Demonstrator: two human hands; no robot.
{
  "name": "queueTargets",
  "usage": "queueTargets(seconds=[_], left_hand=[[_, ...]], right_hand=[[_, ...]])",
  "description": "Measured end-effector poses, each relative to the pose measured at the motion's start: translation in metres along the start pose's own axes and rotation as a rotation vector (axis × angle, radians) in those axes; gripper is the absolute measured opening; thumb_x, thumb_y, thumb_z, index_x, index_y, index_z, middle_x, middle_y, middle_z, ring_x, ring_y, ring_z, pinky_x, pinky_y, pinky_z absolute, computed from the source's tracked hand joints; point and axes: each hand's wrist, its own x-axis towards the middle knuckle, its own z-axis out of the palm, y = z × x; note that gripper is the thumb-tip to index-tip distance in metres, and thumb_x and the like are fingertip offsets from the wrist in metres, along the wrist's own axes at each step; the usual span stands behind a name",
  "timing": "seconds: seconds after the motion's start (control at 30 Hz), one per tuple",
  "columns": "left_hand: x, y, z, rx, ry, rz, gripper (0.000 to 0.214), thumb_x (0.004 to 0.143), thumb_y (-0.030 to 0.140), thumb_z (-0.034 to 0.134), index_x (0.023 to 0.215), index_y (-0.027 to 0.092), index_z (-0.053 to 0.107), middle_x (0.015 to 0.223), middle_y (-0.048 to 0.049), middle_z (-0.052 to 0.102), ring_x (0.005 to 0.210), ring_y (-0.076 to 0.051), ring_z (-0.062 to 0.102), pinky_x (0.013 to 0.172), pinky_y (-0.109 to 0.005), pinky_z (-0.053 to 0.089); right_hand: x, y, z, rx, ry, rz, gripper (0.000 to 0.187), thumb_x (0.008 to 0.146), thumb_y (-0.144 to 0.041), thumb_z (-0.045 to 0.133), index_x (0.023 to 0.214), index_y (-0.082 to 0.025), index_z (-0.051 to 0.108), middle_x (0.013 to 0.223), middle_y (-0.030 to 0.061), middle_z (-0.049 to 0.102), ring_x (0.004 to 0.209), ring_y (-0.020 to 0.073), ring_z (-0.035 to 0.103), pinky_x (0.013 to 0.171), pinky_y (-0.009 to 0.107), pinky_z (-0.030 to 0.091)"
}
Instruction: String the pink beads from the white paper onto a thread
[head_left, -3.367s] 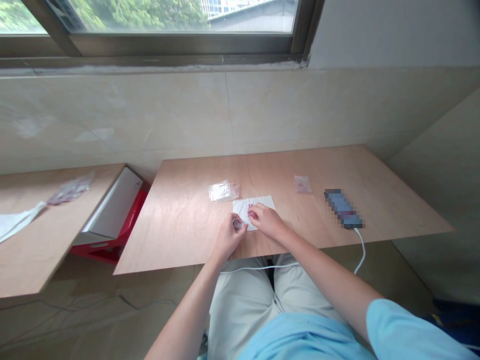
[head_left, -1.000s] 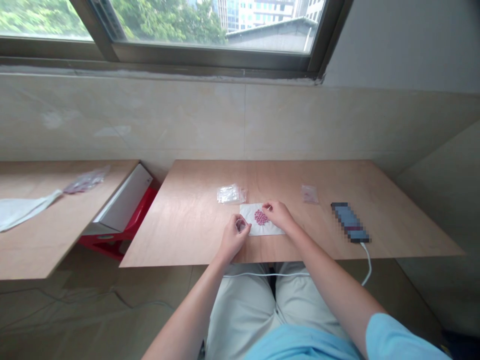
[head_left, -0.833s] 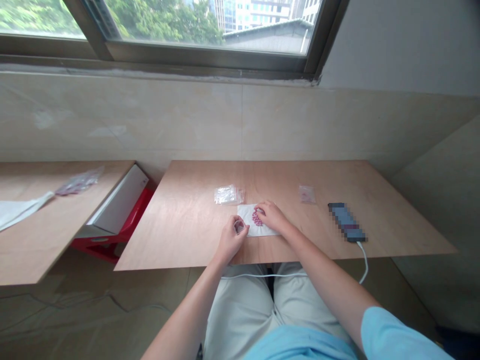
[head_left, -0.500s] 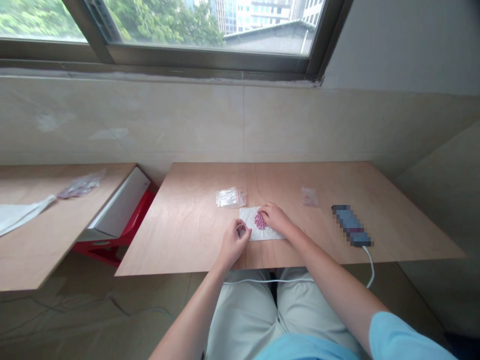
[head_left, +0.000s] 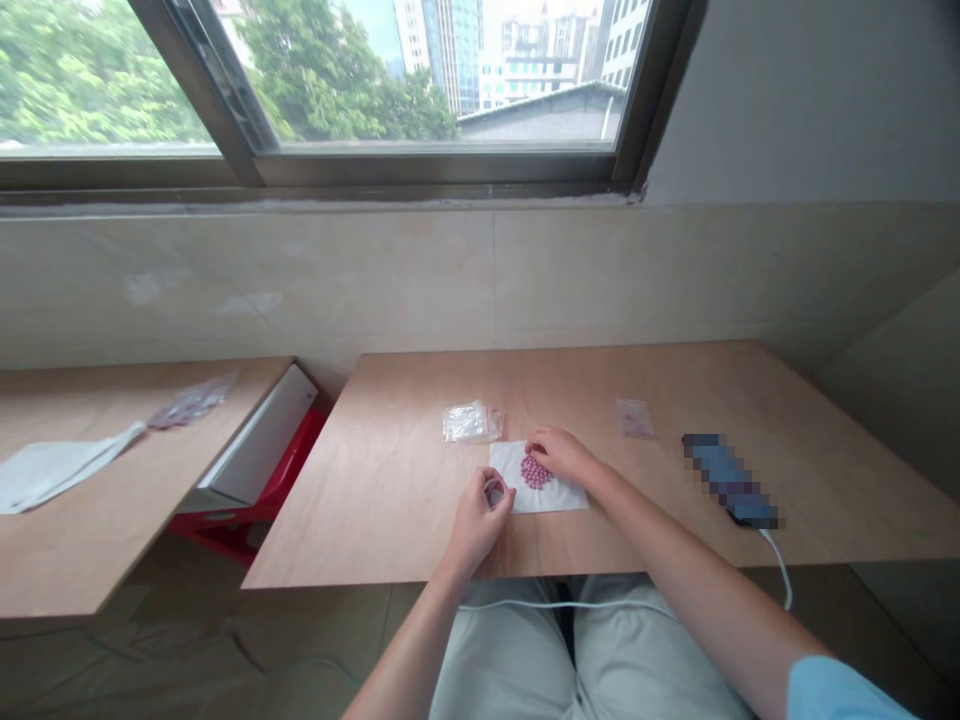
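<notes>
A cluster of small pink beads (head_left: 535, 474) lies on a white sheet (head_left: 568, 500) near the front of the table. My left hand (head_left: 477, 520) is at the sheet's left edge, thumb and fingers closed on a thin pale loop (head_left: 493, 491) that looks like cord or wire; its exact kind is too small to tell. From the right, my right hand (head_left: 568, 456) reaches over the sheet, fingertips pinched together at the top edge of the beads. Whatever sits between those fingertips is hidden.
Clear plastic bags (head_left: 471, 422) lie behind the sheet, and a small clear packet (head_left: 635, 418) is farther right. A blurred phone (head_left: 731, 480) with a white cable (head_left: 781, 575) rests at the right. A second table (head_left: 67, 570) stands left, beside a red stool (head_left: 300, 455).
The view has tilted up, so the table sits lower in the picture. Both hands stay near the beads; the right fingertips have shifted only slightly over them.
</notes>
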Motion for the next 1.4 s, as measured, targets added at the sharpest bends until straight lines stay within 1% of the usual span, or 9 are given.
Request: queueTargets(seconds=[0.37, 0.53, 0.63, 0.77, 0.87, 0.93, 1.07, 1.27, 1.4], left_hand=[[0.001, 0.002, 0.003, 0.025, 0.005, -0.001, 0.016, 0.088, 0.032, 0.064, 0.097, 0.021, 0.056, 0.085, -0.0009, 0.062, 0.078, -0.017, 0.059, 0.073, -0.029, 0.045], [0.000, 0.005, 0.003, 0.020, 0.005, -0.001, 0.018, 0.086, 0.032, 0.065, 0.096, 0.020, 0.056, 0.087, -0.0019, 0.063, 0.080, -0.017, 0.059, 0.074, -0.029, 0.045], [0.000, 0.007, 0.002, 0.037, -0.005, 0.002, 0.018, 0.086, 0.031, 0.065, 0.097, 0.020, 0.056, 0.088, -0.0015, 0.062, 0.080, -0.016, 0.059, 0.074, -0.028, 0.045], [0.000, 0.007, 0.002, 0.029, 0.003, 0.006, 0.016, 0.087, 0.031, 0.065, 0.096, 0.021, 0.056, 0.086, -0.0008, 0.061, 0.078, -0.016, 0.058, 0.073, -0.028, 0.044], [0.000, 0.008, 0.004, 0.009, -0.007, 0.008, 0.016, 0.087, 0.031, 0.064, 0.095, 0.021, 0.056, 0.083, -0.0001, 0.060, 0.077, -0.016, 0.058, 0.073, -0.028, 0.044], [0.000, 0.008, 0.006, -0.010, -0.017, 0.004, 0.017, 0.087, 0.032, 0.065, 0.095, 0.021, 0.056, 0.083, 0.0000, 0.060, 0.078, -0.016, 0.058, 0.073, -0.028, 0.044], [0.000, 0.008, 0.007, -0.056, -0.018, -0.017, 0.020, 0.086, 0.034, 0.066, 0.095, 0.020, 0.056, 0.081, 0.0002, 0.059, 0.076, -0.015, 0.056, 0.071, -0.026, 0.043], [0.005, 0.016, -0.003, -0.238, -0.059, -0.064, 0.023, 0.086, 0.040, 0.065, 0.095, 0.019, 0.059, 0.091, -0.0037, 0.064, 0.085, -0.017, 0.061, 0.077, -0.029, 0.048], [0.010, 0.021, -0.009, -0.444, -0.010, -0.176, 0.034, 0.090, 0.049, 0.059, 0.104, 0.019, 0.059, 0.095, -0.0074, 0.067, 0.091, -0.020, 0.065, 0.082, -0.034, 0.052]], right_hand=[[-0.003, 0.000, -0.003, 0.025, -0.009, -0.036, 0.017, 0.085, -0.014, 0.064, 0.092, -0.020, 0.077, 0.095, 0.0068, 0.074, 0.091, 0.0195, 0.065, 0.084, 0.026, 0.044], [-0.003, -0.003, -0.005, 0.013, -0.030, -0.021, 0.014, 0.085, -0.014, 0.063, 0.086, -0.019, 0.076, 0.092, 0.0072, 0.074, 0.090, 0.0195, 0.065, 0.085, 0.026, 0.045], [-0.008, -0.004, -0.009, 0.149, 0.093, 0.022, 0.009, 0.084, -0.016, 0.064, 0.084, -0.017, 0.073, 0.091, 0.0071, 0.073, 0.087, 0.0189, 0.066, 0.083, 0.027, 0.046], [-0.026, -0.012, -0.018, 0.517, 0.420, 0.149, 0.016, 0.089, -0.030, 0.061, 0.092, -0.017, 0.069, 0.091, 0.0059, 0.072, 0.080, 0.0174, 0.067, 0.074, 0.026, 0.051], [-0.043, -0.033, -0.021, 0.679, 0.644, 0.234, 0.025, 0.092, -0.039, 0.057, 0.098, -0.017, 0.066, 0.093, 0.0069, 0.071, 0.080, 0.0179, 0.067, 0.069, 0.027, 0.052], [-0.052, -0.050, -0.018, 0.673, 0.605, 0.214, 0.024, 0.092, -0.039, 0.056, 0.097, -0.017, 0.066, 0.092, 0.0070, 0.071, 0.078, 0.0176, 0.066, 0.068, 0.027, 0.052], [-0.062, -0.068, -0.003, 0.468, 0.345, 0.075, 0.013, 0.086, -0.029, 0.064, 0.091, -0.019, 0.071, 0.095, 0.0060, 0.072, 0.085, 0.0183, 0.066, 0.080, 0.029, 0.052], [-0.083, -0.040, 0.021, 0.348, 0.379, 0.242, 0.013, 0.090, -0.023, 0.059, 0.094, -0.020, 0.071, 0.096, 0.0048, 0.073, 0.087, 0.0181, 0.066, 0.081, 0.028, 0.050], [-0.093, -0.027, 0.033, 0.160, 0.326, 0.284, 0.011, 0.087, -0.020, 0.063, 0.092, -0.020, 0.072, 0.097, 0.0070, 0.071, 0.091, 0.0199, 0.065, 0.085, 0.029, 0.048]])
